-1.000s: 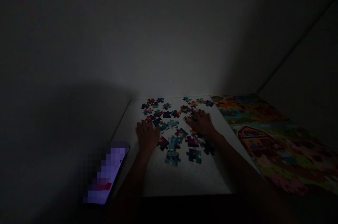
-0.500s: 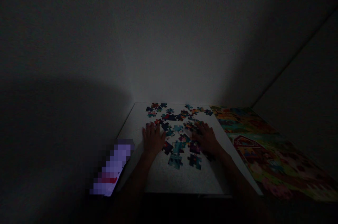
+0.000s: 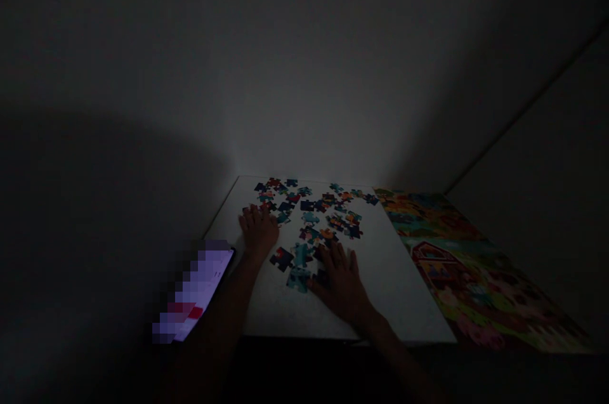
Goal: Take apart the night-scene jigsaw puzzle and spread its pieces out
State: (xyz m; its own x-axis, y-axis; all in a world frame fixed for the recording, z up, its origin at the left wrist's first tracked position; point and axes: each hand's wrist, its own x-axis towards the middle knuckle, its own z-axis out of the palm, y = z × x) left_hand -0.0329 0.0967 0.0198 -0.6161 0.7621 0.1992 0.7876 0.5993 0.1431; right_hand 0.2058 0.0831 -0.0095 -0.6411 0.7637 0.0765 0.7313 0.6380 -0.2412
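Note:
Loose jigsaw puzzle pieces (image 3: pixel 310 217) in dark blue, teal and orange lie scattered over a white board (image 3: pixel 394 302). My left hand (image 3: pixel 259 231) lies flat with its fingers extended at the left of the spread, covering part of a piece. Nearer to me, my right hand (image 3: pixel 343 280) is spread over pieces at the near end, thumb beside a teal piece (image 3: pixel 297 279). What lies beneath its palm is hidden. A dark piece with a red patch (image 3: pixel 282 259) sits between the two hands.
A lit phone (image 3: pixel 204 290), partly pixelated, lies at the board's left edge. On the right, a colourful farm picture (image 3: pixel 476 283) with a red barn lies flat. A pale wall (image 3: pixel 304 74) rises behind the board; the light is dim.
My right hand has moved toward me and left, onto the near pieces. My left hand has shifted slightly left and away from me. Several pieces have slid left.

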